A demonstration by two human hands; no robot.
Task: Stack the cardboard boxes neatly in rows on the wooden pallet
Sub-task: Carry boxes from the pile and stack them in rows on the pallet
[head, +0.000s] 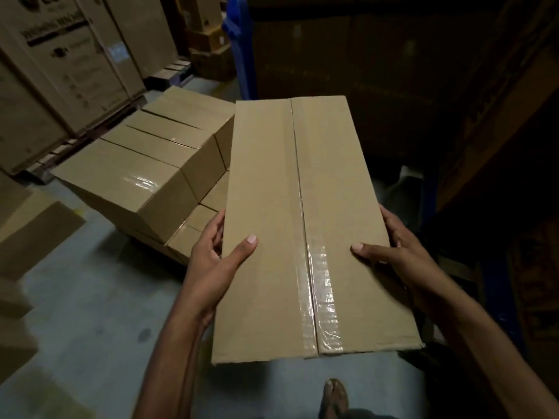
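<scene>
Head view: fingers [215, 225] around box [272, 182] (taped)

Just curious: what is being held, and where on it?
A long cardboard box, gripped by its long sides near the close end: left hand and right hand, thumbs on top.

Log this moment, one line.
carry | box held | left hand grips left edge | right hand grips right edge | stacked boxes ahead-left
</scene>
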